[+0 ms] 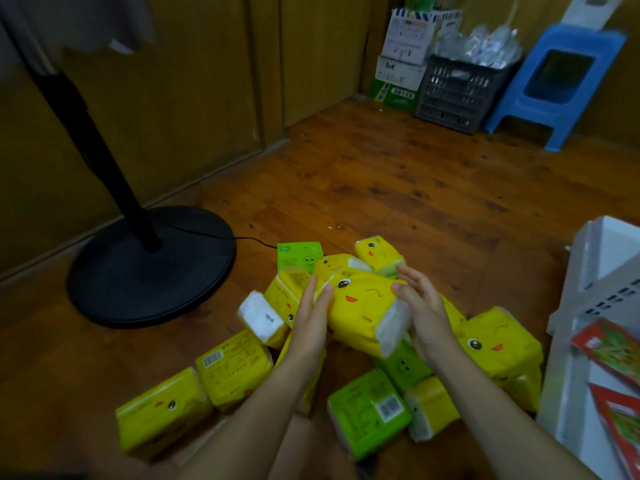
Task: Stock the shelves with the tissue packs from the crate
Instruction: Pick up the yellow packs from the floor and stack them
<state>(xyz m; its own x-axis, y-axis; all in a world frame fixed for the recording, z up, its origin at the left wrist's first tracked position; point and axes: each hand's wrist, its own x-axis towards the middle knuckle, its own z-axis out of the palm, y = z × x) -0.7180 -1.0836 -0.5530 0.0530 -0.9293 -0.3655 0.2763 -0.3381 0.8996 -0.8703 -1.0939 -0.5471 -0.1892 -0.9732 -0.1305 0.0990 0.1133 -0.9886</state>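
Observation:
Several yellow and green tissue packs lie in a loose pile on the wooden floor (pixel 415 174). I hold one yellow tissue pack (pixel 363 303) with a cartoon face above the pile, pressed between both hands. My left hand (pixel 311 313) grips its left end. My right hand (pixel 420 313) grips its right end, where the white tissue shows. A green pack (pixel 369 410) and more yellow packs (pixel 498 348) lie below and beside it. A white shelf unit (pixel 568 358) stands at the right edge.
A black fan base (pixel 152 268) with its pole and cable stands left of the pile. A dark crate (pixel 457 91), cardboard boxes (pixel 408 46) and a blue stool (pixel 554 81) sit in the far corner. Red packets (pixel 613 351) lie on the shelf.

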